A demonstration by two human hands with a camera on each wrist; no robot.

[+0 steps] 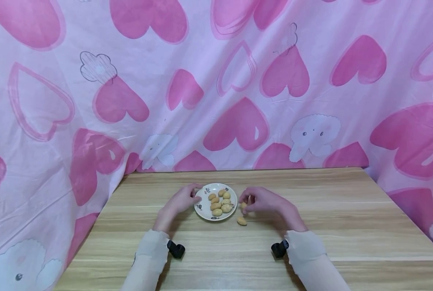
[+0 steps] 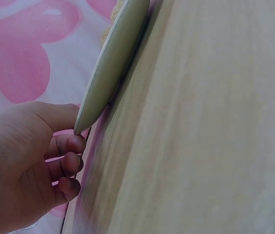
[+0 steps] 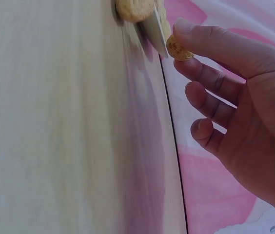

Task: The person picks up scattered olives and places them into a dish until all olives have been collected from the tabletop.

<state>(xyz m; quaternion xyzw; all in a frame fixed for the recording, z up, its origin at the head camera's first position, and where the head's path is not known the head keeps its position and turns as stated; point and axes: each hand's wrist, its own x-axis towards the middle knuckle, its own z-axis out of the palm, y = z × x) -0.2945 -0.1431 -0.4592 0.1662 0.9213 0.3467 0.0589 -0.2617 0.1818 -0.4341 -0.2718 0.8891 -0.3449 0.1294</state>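
Observation:
A round white plate (image 1: 206, 214) with small dark printed marks lies on the table, carrying several tan, nut-like pieces (image 1: 217, 205). At its left rim, my left hand (image 1: 183, 199) pinches the edge between thumb and fingers; the left wrist view shows the plate's underside (image 2: 109, 73) from the side. Just right of the plate, my right hand (image 1: 265, 200) pinches one tan nut-like piece (image 3: 179, 48) between thumb and index finger, the other fingers loosely bent. Another loose piece (image 1: 241, 221) lies on the wood below that hand; its exact kind I cannot tell.
The wooden table (image 1: 220, 258) reaches back to a pink cloth (image 1: 187, 121) with heart prints, which hangs behind and along the sides. Black wrist cameras (image 1: 176, 249) sit on both forearms, over light sleeves (image 1: 307, 244).

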